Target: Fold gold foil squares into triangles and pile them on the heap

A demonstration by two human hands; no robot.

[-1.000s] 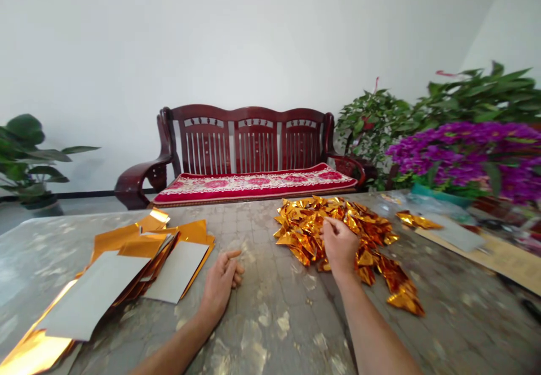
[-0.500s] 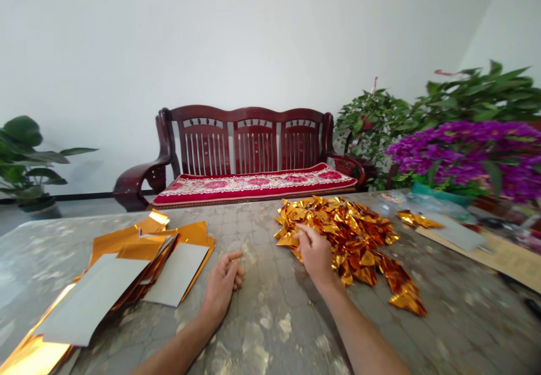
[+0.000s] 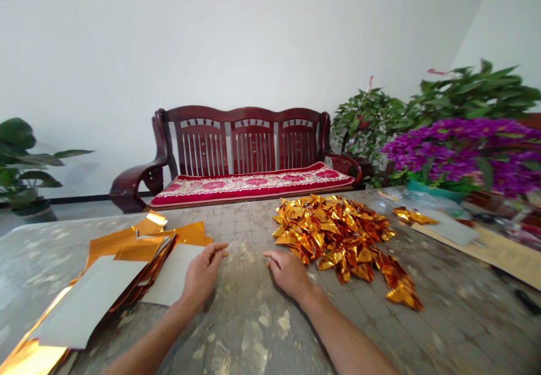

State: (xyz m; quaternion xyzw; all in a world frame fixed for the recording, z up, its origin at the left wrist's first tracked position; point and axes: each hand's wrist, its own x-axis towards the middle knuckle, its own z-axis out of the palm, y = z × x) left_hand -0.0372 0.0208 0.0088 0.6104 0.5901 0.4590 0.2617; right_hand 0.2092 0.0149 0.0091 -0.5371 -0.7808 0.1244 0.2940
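Note:
My left hand [image 3: 202, 273] rests on the table with its fingers loosely stretched out, touching the edge of a grey-backed sheet in the spread of gold foil paper sheets [image 3: 127, 262] on my left. Nothing is in it. My right hand [image 3: 287, 270] lies palm down on the bare table, fingers loosely together, just left of the heap of folded gold foil pieces [image 3: 342, 234]. It holds nothing that I can see. The two hands are a short gap apart at the middle of the table.
The marbled table [image 3: 262, 330] reaches to a dark red wooden bench [image 3: 249, 155] behind. Purple flowers [image 3: 460, 149] and green plants stand at the right. A cardboard sheet [image 3: 499, 254] with grey paper and a little gold foil lies at the right edge. A potted plant [image 3: 21, 166] is far left.
My right hand has come off the foil heap and moved left and toward me onto the bare table. My left hand has shifted left onto the sheets' edge.

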